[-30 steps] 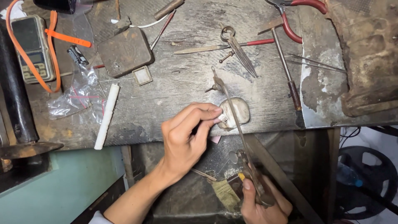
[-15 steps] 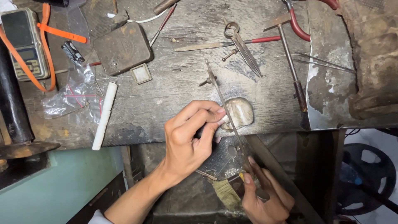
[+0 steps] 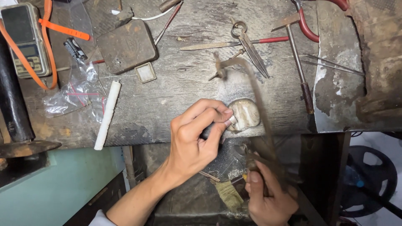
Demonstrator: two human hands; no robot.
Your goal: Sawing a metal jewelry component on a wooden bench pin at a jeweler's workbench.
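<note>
My left hand (image 3: 196, 138) pinches a small pale metal piece (image 3: 233, 121) against a worn, rounded bench peg (image 3: 247, 113) at the front edge of the dark wooden workbench (image 3: 184, 92). My right hand (image 3: 268, 196) is below the bench edge, closed around the handle of a jeweller's saw (image 3: 251, 104). The saw frame rises from that hand across the peg to a wing nut above it and is blurred with motion.
On the bench lie dividers (image 3: 249, 42), a small hammer (image 3: 297, 62), red-handled pliers (image 3: 310, 25), a file (image 3: 217, 45), a dark flat block (image 3: 125, 46), a white stick (image 3: 107, 115), a plastic bag (image 3: 75, 92) and a pocket scale (image 3: 27, 42). A brush (image 3: 228, 194) rests below.
The saw frame has shifted and is now blurred, its handle hand moving below the bench. The left hand stays pinched at the peg. The camera view has drifted slightly.
</note>
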